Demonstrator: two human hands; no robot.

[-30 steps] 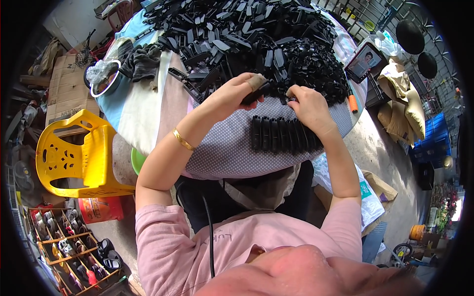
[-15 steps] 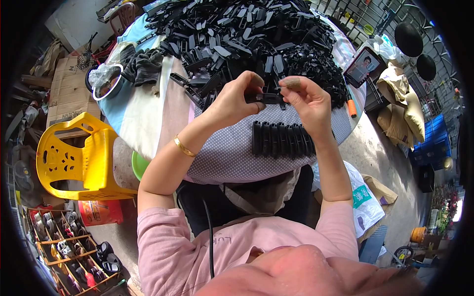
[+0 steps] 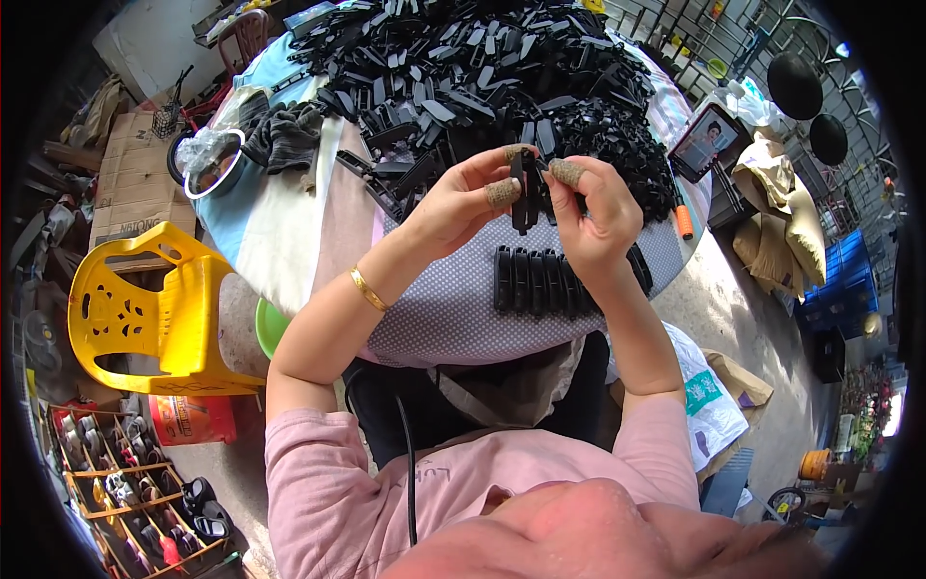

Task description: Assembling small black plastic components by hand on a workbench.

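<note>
A narrow black plastic part [image 3: 525, 198] is pinched upright between the taped thumb and finger of my left hand [image 3: 465, 201]. My right hand [image 3: 600, 205] is closed at the part's upper right side, its taped fingertip and thumb pressed together; whatever small piece they may hold is too small to make out. Below my hands a row of several similar black parts [image 3: 538, 282] lies side by side on the dotted cloth, partly covered by my right wrist. Beyond my hands rises a big heap of loose black plastic parts [image 3: 463, 72].
The round table's cloth [image 3: 434, 323] bears dark gloves [image 3: 285, 135], a white bowl [image 3: 224, 179] holding a plastic bag, and an orange-handled tool [image 3: 684, 222]. A phone [image 3: 709, 143] stands at the right. A yellow chair [image 3: 183, 309] is at the left.
The part in my left hand has turned from lying crosswise to standing upright. My left fingers have rolled round with it, and my right fingertips have stayed close beside it.
</note>
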